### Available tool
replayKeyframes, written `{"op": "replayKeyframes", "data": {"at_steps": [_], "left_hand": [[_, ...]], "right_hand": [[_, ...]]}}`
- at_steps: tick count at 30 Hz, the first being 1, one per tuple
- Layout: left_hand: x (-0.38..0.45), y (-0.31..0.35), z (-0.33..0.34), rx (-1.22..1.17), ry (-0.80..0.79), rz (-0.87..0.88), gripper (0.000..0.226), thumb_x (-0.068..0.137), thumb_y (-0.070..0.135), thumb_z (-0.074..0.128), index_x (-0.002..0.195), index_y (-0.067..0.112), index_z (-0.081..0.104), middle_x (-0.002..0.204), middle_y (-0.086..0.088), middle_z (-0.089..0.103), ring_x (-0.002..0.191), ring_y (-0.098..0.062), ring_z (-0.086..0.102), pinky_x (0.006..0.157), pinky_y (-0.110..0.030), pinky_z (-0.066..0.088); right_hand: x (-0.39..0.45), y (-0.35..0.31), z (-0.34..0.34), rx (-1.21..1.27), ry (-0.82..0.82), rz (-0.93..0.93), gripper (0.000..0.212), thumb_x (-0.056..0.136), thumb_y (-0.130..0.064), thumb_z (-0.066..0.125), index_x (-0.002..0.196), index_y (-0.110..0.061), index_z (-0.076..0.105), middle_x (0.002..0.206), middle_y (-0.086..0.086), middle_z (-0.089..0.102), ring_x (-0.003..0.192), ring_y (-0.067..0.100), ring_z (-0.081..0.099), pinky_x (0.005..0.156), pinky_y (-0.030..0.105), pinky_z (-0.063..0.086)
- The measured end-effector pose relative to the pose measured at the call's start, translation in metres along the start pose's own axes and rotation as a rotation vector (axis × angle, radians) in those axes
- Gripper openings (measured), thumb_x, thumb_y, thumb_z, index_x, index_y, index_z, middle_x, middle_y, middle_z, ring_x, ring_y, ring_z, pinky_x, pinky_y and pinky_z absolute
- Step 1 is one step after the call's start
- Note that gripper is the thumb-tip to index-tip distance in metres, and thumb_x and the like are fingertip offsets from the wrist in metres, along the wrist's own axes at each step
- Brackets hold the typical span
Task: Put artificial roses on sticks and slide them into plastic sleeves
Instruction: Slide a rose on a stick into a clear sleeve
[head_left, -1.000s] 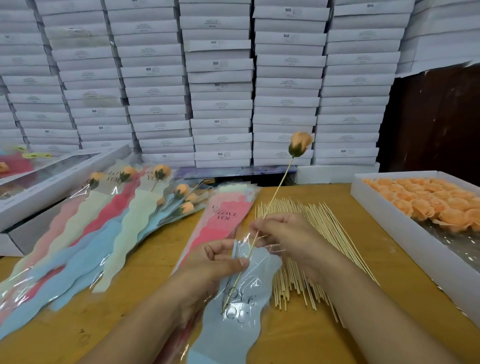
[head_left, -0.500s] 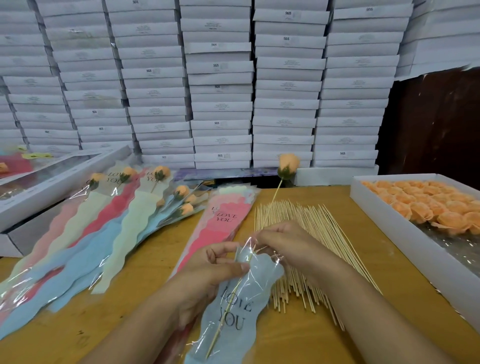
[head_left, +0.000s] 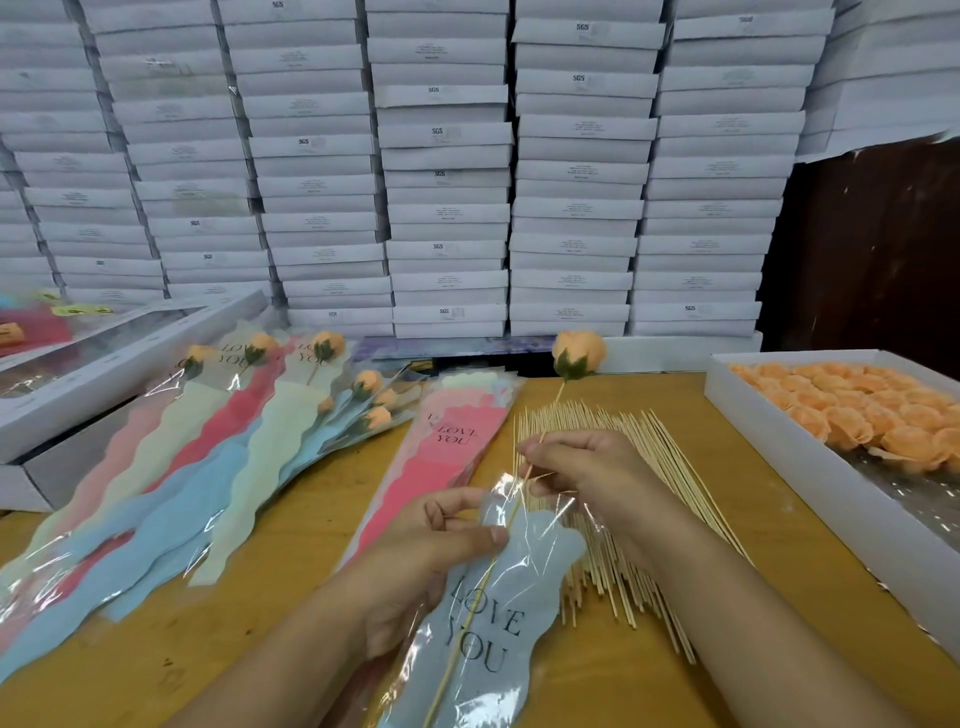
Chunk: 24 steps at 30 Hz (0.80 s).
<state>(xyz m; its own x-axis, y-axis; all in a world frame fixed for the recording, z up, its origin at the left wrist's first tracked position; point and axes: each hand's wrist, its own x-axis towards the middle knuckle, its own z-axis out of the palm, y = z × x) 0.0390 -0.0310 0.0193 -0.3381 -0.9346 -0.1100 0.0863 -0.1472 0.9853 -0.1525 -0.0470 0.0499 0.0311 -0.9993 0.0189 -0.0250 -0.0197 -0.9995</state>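
Observation:
An orange rose (head_left: 578, 354) sits on a thin wooden stick (head_left: 480, 584) whose lower part runs inside a pale blue plastic sleeve (head_left: 488, 623) printed "LOVE YOU". My right hand (head_left: 582, 467) pinches the stick just above the sleeve's mouth. My left hand (head_left: 436, 551) pinches the sleeve's upper edge, thumb on top. The rose head stands well above the sleeve opening.
A pile of bare sticks (head_left: 613, 499) lies under my right hand. A stack of unused sleeves (head_left: 457, 441) is left of it, finished sleeved roses (head_left: 218, 467) fan out further left. A white box of orange rose heads (head_left: 852, 415) stands right. Stacked white boxes (head_left: 447, 166) wall the back.
The stick has slid deeper into the blue sleeve, and the rose head has come down toward my hands. Both hands keep their holds.

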Motion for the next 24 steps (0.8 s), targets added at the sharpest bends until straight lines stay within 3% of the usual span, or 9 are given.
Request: {"op": "replayKeyframes", "data": {"at_steps": [4,9,13,16,19,21,24], "left_hand": [[-0.001,0.002,-0.002,-0.01,-0.013,0.022,0.041,0.076,0.007,0.081,0.115,0.002,0.07,0.112,-0.031,0.07,0.097,-0.043,0.066,0.092,-0.052,0.05],[-0.001,0.0,-0.003,-0.002,0.007,0.013,0.051,0.077,0.007,0.082,0.124,0.0,0.063,0.118,-0.035,0.066,0.116,-0.063,0.053,0.106,-0.059,0.041],[0.001,-0.002,-0.005,0.017,-0.046,0.033,0.04,0.08,0.009,0.076,0.12,0.004,0.069,0.116,-0.03,0.069,0.114,-0.052,0.061,0.105,-0.055,0.047],[0.001,-0.002,-0.007,0.009,-0.079,0.049,0.037,0.079,0.012,0.077,0.116,0.006,0.071,0.115,-0.027,0.07,0.108,-0.045,0.067,0.101,-0.051,0.05],[0.003,-0.002,-0.008,-0.014,-0.085,0.079,0.034,0.077,0.011,0.078,0.11,0.006,0.074,0.112,-0.027,0.071,0.092,-0.032,0.072,0.088,-0.042,0.057],[0.004,-0.002,-0.009,-0.027,-0.09,0.083,0.034,0.077,0.011,0.078,0.11,0.006,0.074,0.112,-0.026,0.072,0.091,-0.031,0.072,0.085,-0.039,0.059],[0.004,-0.003,-0.01,-0.028,-0.12,0.079,0.035,0.079,0.013,0.078,0.113,0.006,0.073,0.114,-0.026,0.071,0.095,-0.034,0.072,0.089,-0.041,0.057]], "right_hand": [[-0.003,-0.002,-0.001,-0.086,-0.148,0.048,0.013,0.088,-0.024,0.073,0.088,-0.012,0.079,0.086,0.005,0.077,0.072,0.009,0.069,0.061,0.021,0.053],[0.0,-0.002,-0.002,0.085,0.023,0.021,0.013,0.091,-0.022,0.07,0.095,-0.011,0.076,0.086,0.007,0.076,0.066,0.012,0.068,0.061,0.024,0.053],[0.001,-0.001,-0.005,0.132,0.067,-0.002,0.012,0.091,-0.018,0.069,0.092,-0.009,0.076,0.075,0.004,0.073,0.062,0.01,0.066,0.054,0.019,0.051],[0.0,-0.001,-0.004,0.076,-0.005,0.033,0.013,0.089,-0.019,0.071,0.087,-0.008,0.077,0.076,0.004,0.074,0.062,0.009,0.066,0.055,0.02,0.051],[-0.002,-0.001,-0.002,-0.039,-0.129,0.075,0.015,0.086,-0.023,0.073,0.078,-0.012,0.078,0.075,0.003,0.072,0.057,0.007,0.06,0.055,0.02,0.049],[-0.001,-0.001,-0.001,-0.081,-0.156,0.081,0.016,0.085,-0.026,0.073,0.077,-0.013,0.078,0.077,0.003,0.071,0.06,0.009,0.058,0.059,0.022,0.049],[0.001,0.001,-0.001,0.06,-0.081,0.076,0.013,0.088,-0.021,0.072,0.078,-0.014,0.078,0.079,0.004,0.075,0.061,0.01,0.063,0.055,0.021,0.051]]}}
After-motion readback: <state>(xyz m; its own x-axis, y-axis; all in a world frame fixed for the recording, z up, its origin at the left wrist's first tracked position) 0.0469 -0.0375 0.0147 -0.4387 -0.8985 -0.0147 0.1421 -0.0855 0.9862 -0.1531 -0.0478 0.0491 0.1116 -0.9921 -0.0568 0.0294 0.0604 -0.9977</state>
